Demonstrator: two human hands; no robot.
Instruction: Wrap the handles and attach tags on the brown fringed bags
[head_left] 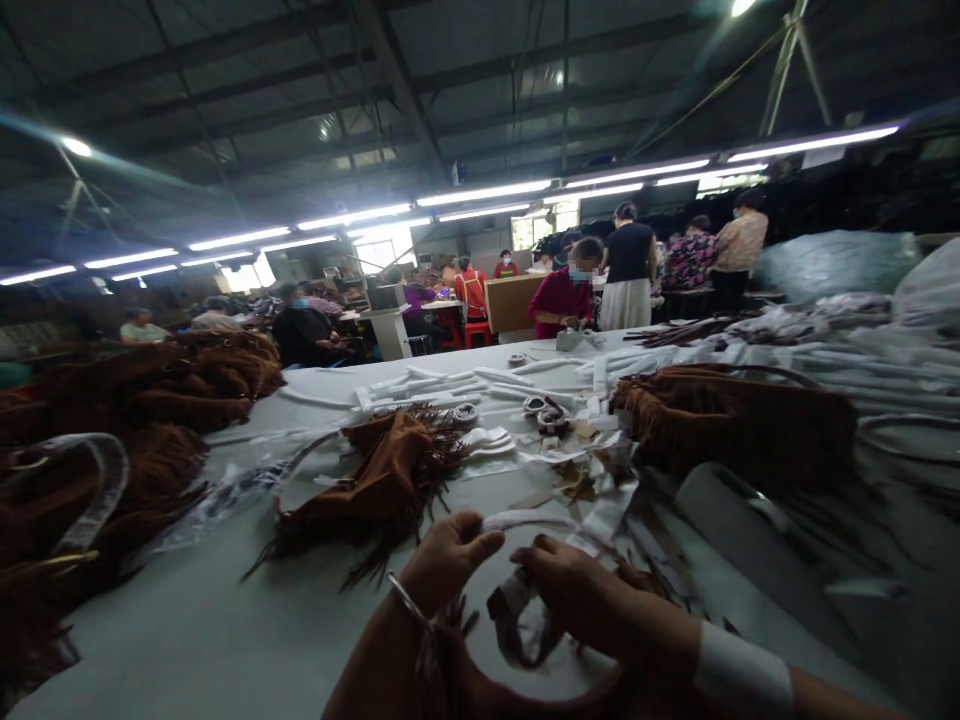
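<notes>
My left hand (448, 560), with a bracelet at the wrist, is closed, its thumb and fingers at the end of a white wrapped strap (529, 518). My right hand (574, 590) curls around a grey-brown looped strip (517, 630); motion and shade hide whether it is tape. A white band circles the right wrist. Below both hands lies part of a brown fringed bag (480, 690), mostly hidden by my forearms. Another brown fringed bag (382, 465) rests on the table beyond my left hand.
Brown bags (165, 400) are heaped at the left. A larger fringed bag (739, 420) stands at the right beside a grey panel (757, 540). White strips (450, 385) and scraps (600, 480) litter the white table (225, 620). Across it, a person (562, 300) works.
</notes>
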